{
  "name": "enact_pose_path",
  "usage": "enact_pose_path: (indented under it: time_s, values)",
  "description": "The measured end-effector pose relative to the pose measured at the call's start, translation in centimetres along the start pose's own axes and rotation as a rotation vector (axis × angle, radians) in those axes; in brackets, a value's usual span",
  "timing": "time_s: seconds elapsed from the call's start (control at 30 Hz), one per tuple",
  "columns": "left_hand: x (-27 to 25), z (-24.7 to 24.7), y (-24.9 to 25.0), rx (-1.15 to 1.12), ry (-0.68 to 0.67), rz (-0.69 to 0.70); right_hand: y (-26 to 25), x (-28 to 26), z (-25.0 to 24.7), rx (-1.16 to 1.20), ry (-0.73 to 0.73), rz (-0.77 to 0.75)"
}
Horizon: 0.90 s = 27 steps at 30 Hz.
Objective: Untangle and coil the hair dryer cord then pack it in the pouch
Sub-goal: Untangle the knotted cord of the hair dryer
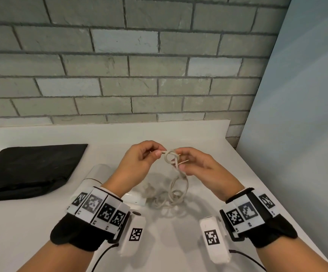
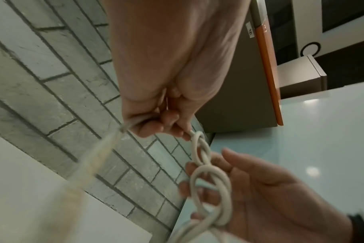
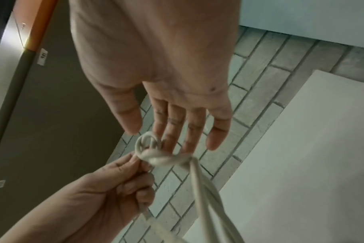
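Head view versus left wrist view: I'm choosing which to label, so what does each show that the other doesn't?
Only the head view shows the black pouch, the white hair dryer behind the left wrist, and the cord's tangle lying on the counter. Only the left wrist view shows a brown cabinet with an orange edge. Both show the left hand pinching the knotted cord and the right hand at the knot.

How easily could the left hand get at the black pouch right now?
Probably not at once: the left hand pinches the knotted cord. The path to the pouch looks free, but it must let go first.
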<state>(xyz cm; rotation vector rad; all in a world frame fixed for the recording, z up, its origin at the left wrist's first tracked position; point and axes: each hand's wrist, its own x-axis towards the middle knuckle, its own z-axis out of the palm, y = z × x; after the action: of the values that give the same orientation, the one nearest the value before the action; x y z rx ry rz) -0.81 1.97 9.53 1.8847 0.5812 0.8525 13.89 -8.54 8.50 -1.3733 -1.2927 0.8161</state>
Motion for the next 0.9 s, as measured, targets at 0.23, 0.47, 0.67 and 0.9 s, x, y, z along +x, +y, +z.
enact_pose_path:
  time_s: [0.23,0.47,0.67,0.9]
  values:
    - [-0.4,1.2,-0.5,0.029,-0.024,0.0,0.1,0.6,0.8,-0.43,0.229,-0.191]
    - [-0.8,1.8,0.0,0.493,-0.015,0.248,0.5,0.3,1.4,-0.634,0.269,-0.33]
    - [-0.5,2.0,0.2,0.596,-0.001,0.264,0.5,0.2,2.6,-0.715,0.349,-0.411]
    - [-0.4,2.6,-0.3,0.517,0.067,0.162,1.1,-0.5,2.6,-0.355,0.375,-0.305]
